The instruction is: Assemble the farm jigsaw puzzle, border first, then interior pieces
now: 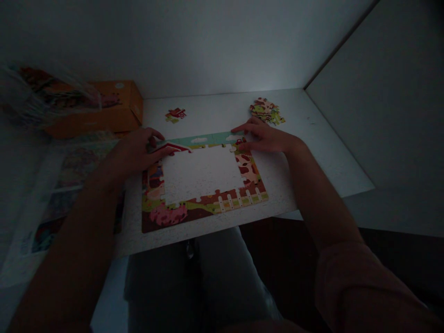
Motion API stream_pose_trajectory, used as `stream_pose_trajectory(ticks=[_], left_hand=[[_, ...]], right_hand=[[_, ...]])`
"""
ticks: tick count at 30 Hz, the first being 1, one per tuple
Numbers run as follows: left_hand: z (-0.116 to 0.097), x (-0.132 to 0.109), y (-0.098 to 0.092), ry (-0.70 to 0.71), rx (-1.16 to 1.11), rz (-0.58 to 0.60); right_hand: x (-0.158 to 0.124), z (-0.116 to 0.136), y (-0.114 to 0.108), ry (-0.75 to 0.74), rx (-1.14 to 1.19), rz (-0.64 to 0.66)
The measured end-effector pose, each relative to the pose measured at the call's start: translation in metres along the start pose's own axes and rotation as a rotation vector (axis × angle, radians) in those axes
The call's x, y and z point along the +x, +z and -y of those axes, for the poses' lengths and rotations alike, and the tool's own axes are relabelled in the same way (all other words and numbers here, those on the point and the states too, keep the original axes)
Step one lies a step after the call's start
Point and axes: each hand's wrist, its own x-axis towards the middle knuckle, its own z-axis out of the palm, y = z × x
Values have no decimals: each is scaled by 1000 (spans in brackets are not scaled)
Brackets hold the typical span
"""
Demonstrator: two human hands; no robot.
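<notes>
A: Quick one, what's in the middle of the frame?

B: A rectangular cardboard jigsaw border (208, 206) with a printed farm scene: pink pig lower left, white fence lower right, brown-spotted cow on the right side, sky strip on top. It lies flat on a white tabletop (326, 148)

A: Hands?

B: The bare left hand (137, 150) is on the border's upper left corner, thumb and index apart. The bare right hand (265, 137) is on its upper right corner, thumb and index apart too. Can't tell how hard either presses; the other fingers are partly hidden

A: Progress?

B: I'd say the outer ring is done, or nearly; the left hand covers part of it, so no promise it's closed. The inside is all bare tabletop, so the whole middle looks left to fill

A: Loose pieces?

B: Two lots. A small red-and-green barn cluster (176, 114), upper part of the frame, left of centre; joined or just touching, can't tell. Then a heaped multicoloured pile (266, 111), upper right of centre, near the right hand

A: Anything else?

B: Orange cardboard box (93, 122), upper left, clear plastic bag (45, 92) in front. Too dark for more
</notes>
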Motion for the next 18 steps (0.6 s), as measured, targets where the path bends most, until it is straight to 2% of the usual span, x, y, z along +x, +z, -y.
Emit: stream_pose_trajectory(ticks=[7, 10, 12, 15, 18], left_hand=[[6, 0, 4, 72, -22, 8], [6, 0, 6, 118, -21, -11], [7, 2, 9, 135, -26, -6], [7, 4, 14, 147, -36, 4], [5, 6, 18, 136, -50, -13]], right_hand=[[-3, -2, 6, 28, -48, -31], [-5, 2, 7, 2, -31, -86], [4, 11, 8, -25, 2, -148], [42, 30, 14, -99, 10, -187], [108, 48, 28, -189, -61, -115]])
